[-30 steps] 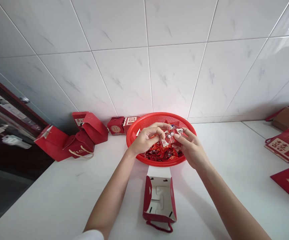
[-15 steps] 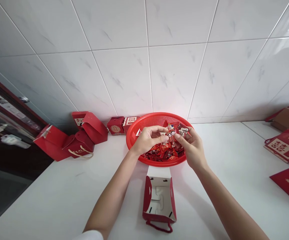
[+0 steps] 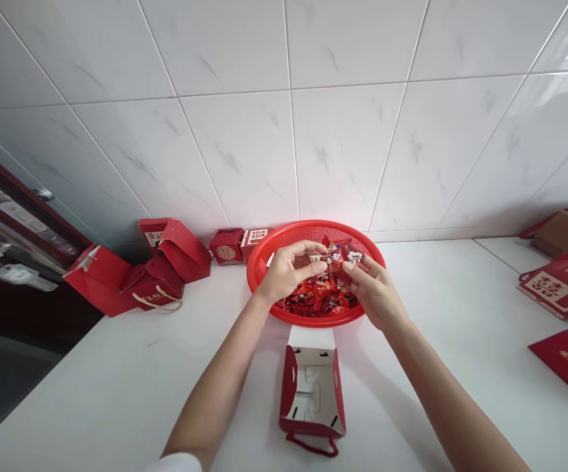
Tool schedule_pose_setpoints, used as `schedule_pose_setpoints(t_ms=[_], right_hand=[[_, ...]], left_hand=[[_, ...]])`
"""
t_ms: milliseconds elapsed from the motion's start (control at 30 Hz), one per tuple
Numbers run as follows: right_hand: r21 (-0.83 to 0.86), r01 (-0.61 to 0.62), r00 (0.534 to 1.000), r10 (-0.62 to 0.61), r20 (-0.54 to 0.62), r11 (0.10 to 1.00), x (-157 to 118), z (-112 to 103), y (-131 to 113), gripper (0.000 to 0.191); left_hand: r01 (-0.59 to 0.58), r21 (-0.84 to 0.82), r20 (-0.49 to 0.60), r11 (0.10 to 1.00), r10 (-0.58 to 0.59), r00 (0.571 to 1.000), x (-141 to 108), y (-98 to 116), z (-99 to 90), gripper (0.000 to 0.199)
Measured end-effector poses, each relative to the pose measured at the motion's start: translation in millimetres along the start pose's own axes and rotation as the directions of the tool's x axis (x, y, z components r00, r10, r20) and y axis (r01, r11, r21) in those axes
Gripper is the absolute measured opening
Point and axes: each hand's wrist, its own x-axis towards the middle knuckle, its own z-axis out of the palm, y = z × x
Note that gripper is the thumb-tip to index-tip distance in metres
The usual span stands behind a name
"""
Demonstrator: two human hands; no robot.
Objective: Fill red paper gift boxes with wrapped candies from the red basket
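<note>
Over a red plastic basket (image 3: 259, 288), my left hand (image 3: 289, 270) and my right hand (image 3: 375, 288) pinch a red wrapped candy (image 3: 333, 259) between them, one at each side. Several more red candies (image 3: 316, 299) lie in the basket below. In front of the basket stands a small red box (image 3: 288, 387) with its top open, a white inside and a red rope handle toward me; no candy shows in it. The white flap of the box reaches toward the basket rim.
Red gift boxes (image 3: 185, 252) stand at the left by the tiled wall, and two small boxes (image 3: 227, 247) sit beside the basket. Red bags (image 3: 559, 288) and a brown carton (image 3: 566, 234) are at the right. A dark door with keys (image 3: 28, 278) borders the left.
My right hand has moved slightly left and down, closer to my left hand. The candy between them has shifted a little and is still held.
</note>
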Motion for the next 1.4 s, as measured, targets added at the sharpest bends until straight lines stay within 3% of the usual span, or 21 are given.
schedule_pose_setpoints(t_ms=[200,400,600,800,900,967,1033,1200,1267,1400], right_hand=[[-0.089,0.03,1.0,-0.029,0.013,0.996,-1,0,4,0.046],[-0.098,0.058,0.997,-0.063,-0.041,0.993,-1,0,6,0.043],[-0.08,0.126,0.977,-0.137,-0.161,0.989,3,-9,-1,0.036],[-0.046,0.111,0.963,-0.119,-0.24,0.993,9,-16,0,0.039],[-0.034,0.127,0.959,-0.131,-0.253,0.991,11,-17,1,0.04],[-0.026,0.147,0.955,-0.148,-0.256,0.989,12,-16,1,0.039],[-0.011,0.156,0.953,-0.153,-0.262,0.988,12,-15,0,0.038],[0.043,0.156,0.948,-0.138,-0.286,0.987,14,-16,0,0.036],[0.049,0.162,0.948,-0.141,-0.285,0.986,16,-18,0,0.035],[0.053,0.168,0.951,-0.148,-0.271,0.984,18,-21,0,0.036]], left_hand=[[-0.017,0.031,-0.127,0.999,0.021,0.992,1,-1,3.0,0.037],[0.027,0.072,0.0,0.997,-0.027,1.0,-2,3,6.8,0.041],[0.061,0.249,-0.08,0.966,-0.043,0.996,3,-2,-20.5,0.035],[0.137,0.451,-0.054,0.882,-0.126,0.991,9,-19,-40.0,0.023],[0.137,0.534,0.038,0.834,-0.185,0.982,18,-24,-36.5,0.023],[0.111,0.645,0.135,0.756,-0.255,0.957,29,-24,-30.4,0.025],[0.059,0.735,0.214,0.676,-0.314,0.925,41,-22,-22.2,0.03],[-0.108,0.806,0.368,0.582,-0.35,0.862,66,-22,1.7,0.045],[-0.147,0.83,0.388,0.538,-0.367,0.845,69,-27,9.0,0.041],[-0.111,0.885,0.321,0.453,-0.418,0.85,69,-36,10.5,0.026]])
